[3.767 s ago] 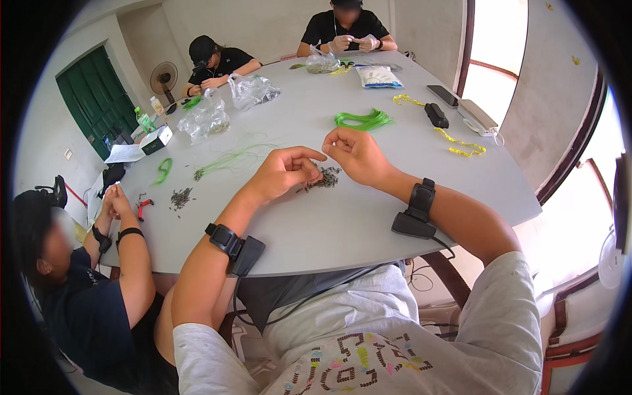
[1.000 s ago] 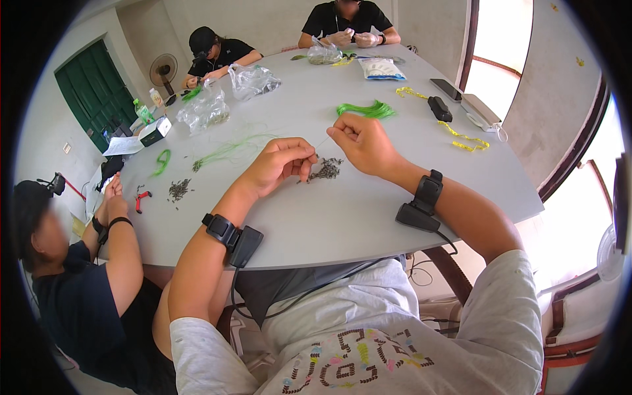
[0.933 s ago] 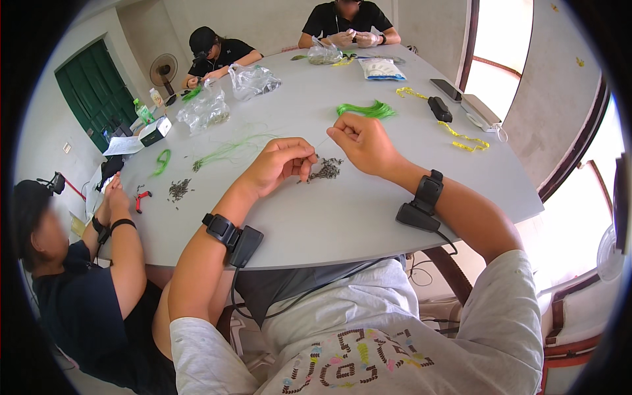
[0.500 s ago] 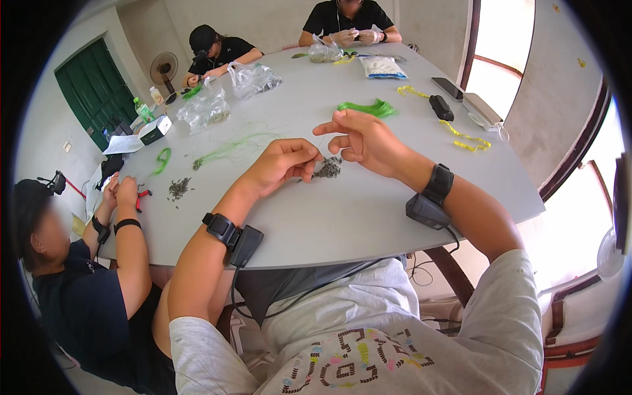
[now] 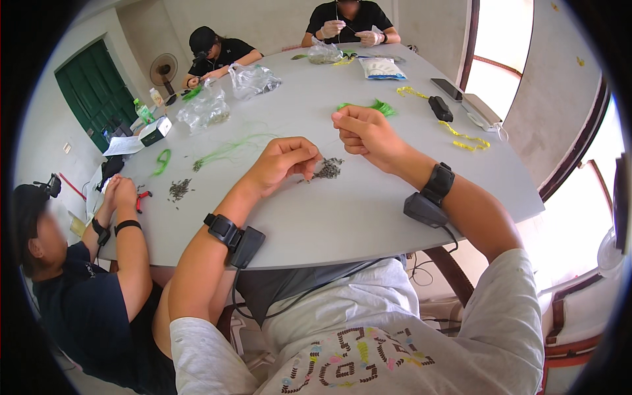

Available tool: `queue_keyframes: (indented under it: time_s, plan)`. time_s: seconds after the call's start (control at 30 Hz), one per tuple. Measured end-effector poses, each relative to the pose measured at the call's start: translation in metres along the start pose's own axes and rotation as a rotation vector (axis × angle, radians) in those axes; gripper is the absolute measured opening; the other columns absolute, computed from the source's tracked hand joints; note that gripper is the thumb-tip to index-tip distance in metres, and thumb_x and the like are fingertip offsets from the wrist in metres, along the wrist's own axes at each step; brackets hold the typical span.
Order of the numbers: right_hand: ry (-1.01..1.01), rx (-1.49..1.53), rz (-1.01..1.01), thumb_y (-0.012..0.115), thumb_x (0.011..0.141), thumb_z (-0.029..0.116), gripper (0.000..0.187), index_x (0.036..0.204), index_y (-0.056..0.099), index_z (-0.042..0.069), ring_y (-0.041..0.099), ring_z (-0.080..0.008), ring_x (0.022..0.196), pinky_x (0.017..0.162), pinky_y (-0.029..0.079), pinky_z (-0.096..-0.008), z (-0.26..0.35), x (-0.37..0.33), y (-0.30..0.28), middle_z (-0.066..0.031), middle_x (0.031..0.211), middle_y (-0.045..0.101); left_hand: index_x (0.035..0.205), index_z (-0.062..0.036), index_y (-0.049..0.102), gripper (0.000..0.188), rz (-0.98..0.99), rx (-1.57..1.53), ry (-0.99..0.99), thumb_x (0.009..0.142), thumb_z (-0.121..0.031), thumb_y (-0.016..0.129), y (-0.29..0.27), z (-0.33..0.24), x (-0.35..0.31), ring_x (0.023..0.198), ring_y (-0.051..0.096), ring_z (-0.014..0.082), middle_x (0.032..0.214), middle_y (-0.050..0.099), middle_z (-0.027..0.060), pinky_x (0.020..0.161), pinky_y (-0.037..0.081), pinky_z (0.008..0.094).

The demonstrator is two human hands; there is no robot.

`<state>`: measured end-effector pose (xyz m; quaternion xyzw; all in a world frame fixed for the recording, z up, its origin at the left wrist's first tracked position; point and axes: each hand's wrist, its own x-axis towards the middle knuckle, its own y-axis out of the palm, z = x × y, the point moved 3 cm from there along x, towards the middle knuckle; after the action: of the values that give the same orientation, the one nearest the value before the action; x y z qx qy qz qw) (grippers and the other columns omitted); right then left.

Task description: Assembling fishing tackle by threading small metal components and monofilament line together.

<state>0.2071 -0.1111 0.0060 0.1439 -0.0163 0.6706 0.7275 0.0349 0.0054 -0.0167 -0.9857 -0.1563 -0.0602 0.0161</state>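
Observation:
My left hand (image 5: 284, 164) is closed in a pinch just left of a small pile of dark grey pieces (image 5: 329, 168) on the table; whatever its fingertips hold is too small to make out. Up and to the right of that pile, my right hand (image 5: 370, 135) is closed too, thumb pressed against the curled fingers. What it grips, if anything, cannot be made out. A bundle of bright green threads (image 5: 383, 107) lies beyond my right hand, partly hidden by it. Loose green strands (image 5: 230, 150) spread over the table past my left hand.
Around the grey table (image 5: 316, 230) sit three other people. Clear plastic bags (image 5: 253, 80), a white packet (image 5: 382, 68), a phone (image 5: 447, 88), a black device (image 5: 440, 108) and a yellow measuring tape (image 5: 467, 140) lie farther off. Red-handled pliers (image 5: 141, 200) rest by the left neighbour.
My right hand's fingers, spread half a second ago, have curled into a closed pinch. My left hand has barely moved. The far person's gloved hands have moved apart.

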Motion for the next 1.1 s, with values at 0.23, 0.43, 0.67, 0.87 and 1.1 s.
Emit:
queue_keyframes:
  time_s: [0.23,0.43,0.67,0.87,1.1]
  plan:
    - [-0.024,0.057,-0.046,0.059,0.104,0.026,0.024,0.094,0.052,0.006,0.028,-0.0038,0.056,0.050,0.025,-0.0221,0.0027,-0.0009,-0.0039,0.0061,0.071,0.037,0.097,0.0027,0.067,0.027,0.032,-0.193,-0.039,0.100,-0.021,0.055,-0.0027,-0.0010,-0.0004,0.072,0.064,0.0190,0.076,0.065,0.0086,0.070,0.054,0.0336]
    - [-0.029,0.079,-0.060,0.061,0.104,0.026,0.025,0.095,0.053,0.004,0.029,-0.0045,0.056,0.050,0.026,-0.0232,0.0025,0.0002,-0.0046,0.0051,0.071,0.039,0.096,0.0031,0.066,0.023,0.053,-0.194,-0.054,0.097,-0.018,0.056,-0.0028,-0.0023,-0.0016,0.069,0.064,0.0205,0.076,0.067,0.0109,0.069,0.054,0.0331]
    - [-0.038,0.094,-0.075,0.061,0.104,0.025,0.024,0.095,0.054,0.004,0.030,-0.0045,0.057,0.050,0.026,-0.0227,0.0033,-0.0005,-0.0033,0.0050,0.071,0.039,0.095,0.0024,0.066,0.021,0.083,-0.154,-0.066,0.096,-0.016,0.058,-0.0028,-0.0004,-0.0020,0.069,0.064,0.0194,0.075,0.066,0.0099,0.067,0.053,0.0310]
    - [-0.069,0.044,-0.108,0.059,0.105,0.024,0.022,0.093,0.051,0.007,0.029,-0.0034,0.056,0.049,0.026,-0.0214,0.0067,-0.0011,0.0004,0.0064,0.071,0.038,0.095,0.0019,0.069,0.018,0.111,-0.148,-0.072,0.096,-0.013,0.060,-0.0033,0.0002,-0.0028,0.069,0.063,0.0141,0.078,0.067,0.0067,0.067,0.054,0.0288]
    - [-0.116,0.002,-0.145,0.062,0.103,0.023,0.024,0.094,0.056,0.001,0.030,-0.0052,0.054,0.049,0.026,-0.0239,0.0041,0.0030,-0.0048,0.0035,0.069,0.042,0.090,-0.0003,0.067,0.017,0.114,-0.100,-0.086,0.096,-0.015,0.061,0.0012,-0.0031,-0.0019,0.067,0.060,0.0125,0.074,0.064,0.0055,0.064,0.052,0.0270]
